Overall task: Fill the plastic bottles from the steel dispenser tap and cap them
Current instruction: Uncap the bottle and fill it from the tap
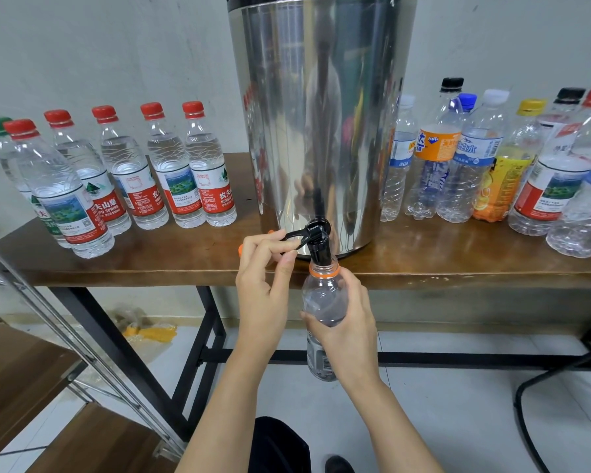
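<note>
Bottles [171,172] L of tap [318,241]: 6

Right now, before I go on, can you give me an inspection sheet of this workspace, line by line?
Surface: brown wooden table, carries the dispenser and the standing bottles.
Job's things: steel dispenser with black tap; uncapped bottle with orange neck ring held under the spout; fill level cannot be told.
Clutter: red-capped bottles in a row on the left, looking full; mixed bottles on the right, looking empty; small orange thing behind the left hand, maybe the cap.
Grips: left hand pinches the tap lever; right hand holds the bottle.
Cables: nothing seen.
Surroundings: grey wall, tiled floor, metal rack at left, yellow wrapper on the floor.
</note>
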